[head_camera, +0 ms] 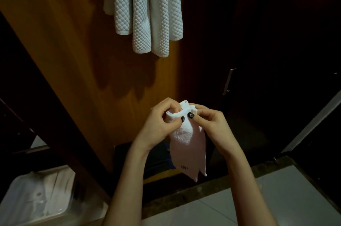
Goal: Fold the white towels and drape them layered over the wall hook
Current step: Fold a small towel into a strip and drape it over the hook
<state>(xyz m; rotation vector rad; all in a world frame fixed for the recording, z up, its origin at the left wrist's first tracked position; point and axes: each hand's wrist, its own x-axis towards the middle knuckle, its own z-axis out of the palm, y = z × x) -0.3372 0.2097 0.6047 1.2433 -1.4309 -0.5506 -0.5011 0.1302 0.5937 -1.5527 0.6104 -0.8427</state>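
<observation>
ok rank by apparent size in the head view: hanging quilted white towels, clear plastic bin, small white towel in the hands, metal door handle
1. hanging quilted white towels, cropped at top
2. clear plastic bin, also cropped, so these two are unsure
3. small white towel, nearer the camera
4. metal door handle

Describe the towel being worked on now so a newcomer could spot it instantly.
Start at the orange wooden panel with waffle-textured towels hanging at its top. Below them, the left hand and right hand pinch the top edge of a small white towel. Unlike the hanging ones, it is small, unquilted, held in mid-air, with a tiny dark mark near its bottom.
</observation>
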